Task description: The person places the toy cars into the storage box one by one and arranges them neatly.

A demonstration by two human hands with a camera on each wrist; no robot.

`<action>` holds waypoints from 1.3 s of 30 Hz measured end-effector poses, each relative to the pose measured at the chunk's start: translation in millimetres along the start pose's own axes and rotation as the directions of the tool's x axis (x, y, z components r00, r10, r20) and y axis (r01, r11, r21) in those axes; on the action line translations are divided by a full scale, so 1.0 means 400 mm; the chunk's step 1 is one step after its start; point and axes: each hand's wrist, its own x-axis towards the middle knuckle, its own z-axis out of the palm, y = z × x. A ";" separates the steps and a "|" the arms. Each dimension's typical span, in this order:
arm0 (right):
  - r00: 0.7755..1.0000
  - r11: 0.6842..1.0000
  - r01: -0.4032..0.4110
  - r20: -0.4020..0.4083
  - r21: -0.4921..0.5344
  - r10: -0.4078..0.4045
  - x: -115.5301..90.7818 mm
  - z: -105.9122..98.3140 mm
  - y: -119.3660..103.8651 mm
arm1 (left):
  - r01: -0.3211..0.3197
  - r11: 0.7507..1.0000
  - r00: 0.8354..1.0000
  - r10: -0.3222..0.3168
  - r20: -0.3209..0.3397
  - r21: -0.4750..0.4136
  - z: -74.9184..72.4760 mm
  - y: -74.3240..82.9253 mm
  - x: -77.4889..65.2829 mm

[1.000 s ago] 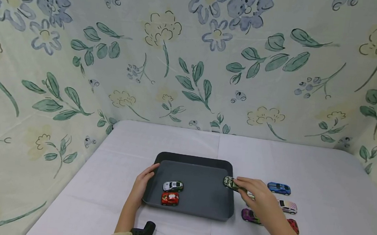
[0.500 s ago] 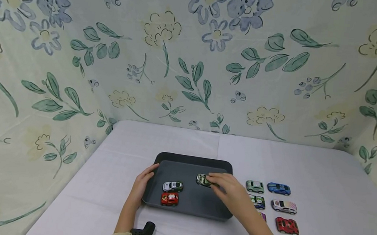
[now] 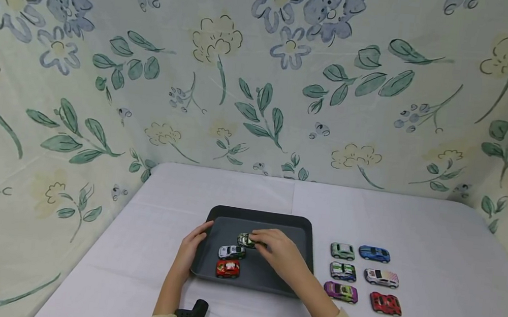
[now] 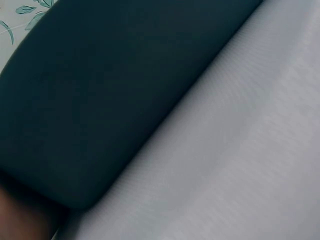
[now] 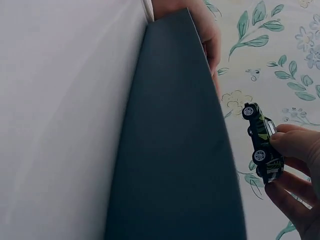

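My right hand (image 3: 278, 252) pinches a toy car (image 3: 245, 240) with a green-and-black camouflage pattern over the dark grey tray (image 3: 270, 275). In the right wrist view the toy car (image 5: 261, 140) is held between thumb and fingers above the tray's rim, wheels showing. My left hand (image 3: 190, 247) holds the tray's left edge, its fingers over the rim; most of its grip is hidden. Inside the tray at the left, a white toy car (image 3: 231, 252) sits behind a red toy car (image 3: 227, 268). The held car is just behind the white one; contact with the tray cannot be told.
Right of the tray, toy cars stand in two columns: pale green (image 3: 342, 251), white-blue-green (image 3: 342, 271) and purple (image 3: 340, 292); then blue (image 3: 374, 254), white-pink (image 3: 382, 277) and red (image 3: 385, 303). White cloth (image 3: 446, 258) covers the table; floral fabric (image 3: 262, 77) hangs behind.
My right hand has carried the camouflage car leftward from the tray's right rim to behind the white car. The cars on the right are now uncovered. My left hand stays put.
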 end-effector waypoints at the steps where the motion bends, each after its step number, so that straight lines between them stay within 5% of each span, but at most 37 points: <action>1: 1.000 1.000 -0.011 0.012 0.009 0.011 0.007 0.007 -0.003 | 0.000 1.000 1.000 0.000 0.006 0.001 0.001 0.013 -0.008; 5: 0.998 0.998 -0.042 0.054 0.044 0.039 0.036 0.032 -0.009 | 0.018 1.000 1.000 -0.018 0.017 -0.003 0.004 0.044 -0.024; 11: 0.989 0.996 -0.081 0.130 0.040 0.075 0.076 0.068 -0.006 | 0.008 1.000 1.000 -0.008 0.010 -0.009 -0.004 -0.008 0.007; 17: 0.974 0.990 -0.126 0.197 0.060 0.112 0.104 0.113 0.003 | 0.001 1.000 1.000 -0.001 -0.008 0.007 -0.004 -0.017 0.012; 39: 0.946 0.975 -0.214 0.261 0.061 0.192 0.118 0.170 0.015 | 0.014 1.000 1.000 -0.014 -0.004 0.011 0.000 -0.017 0.007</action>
